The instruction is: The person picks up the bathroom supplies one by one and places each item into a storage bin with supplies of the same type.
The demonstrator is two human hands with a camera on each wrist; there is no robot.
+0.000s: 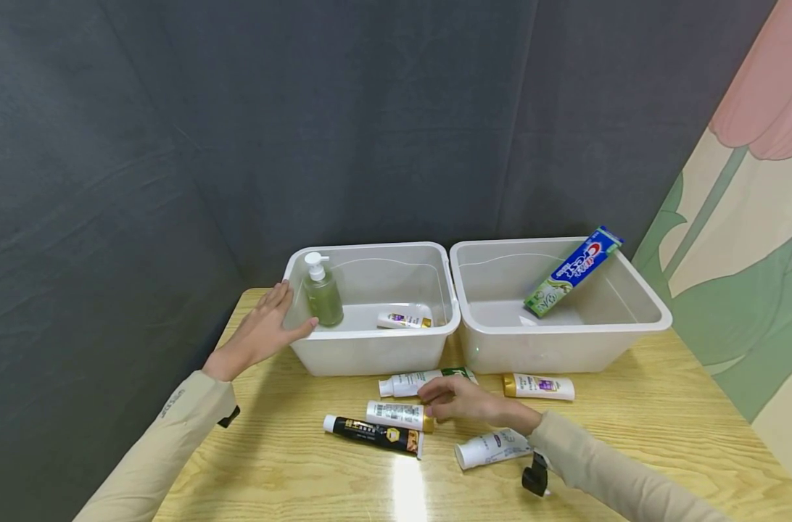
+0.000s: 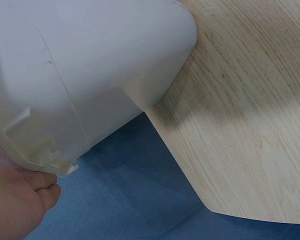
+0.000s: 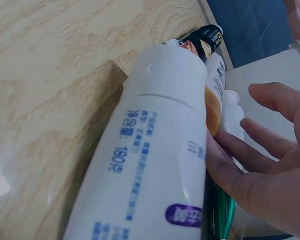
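My left hand (image 1: pixel 265 326) holds the front left corner of the left white bin (image 1: pixel 370 355), thumb over the front rim and fingers along the side. In the left wrist view its bent fingers (image 2: pixel 45 187) lie against the rim. Palm side toward the row of items, my right hand (image 1: pixel 461 399) has its fingertips right at the gold cap of a white bottle (image 1: pixel 396 414), fingers spread loosely. Behind that bottle lies a white and green tube (image 1: pixel 409 383); in front lies a black toothpaste tube (image 1: pixel 373 433). A white tube (image 3: pixel 145 165) lies under my right wrist.
Inside the left bin are a green pump bottle (image 1: pixel 324 299) and a small white bottle (image 1: pixel 402 320). The right bin (image 1: pixel 539 351) holds a blue and green toothpaste box (image 1: pixel 574 272), leaning on its rim. Another gold-capped bottle (image 1: pixel 539 386) lies before it on the wooden table (image 1: pixel 291 464).
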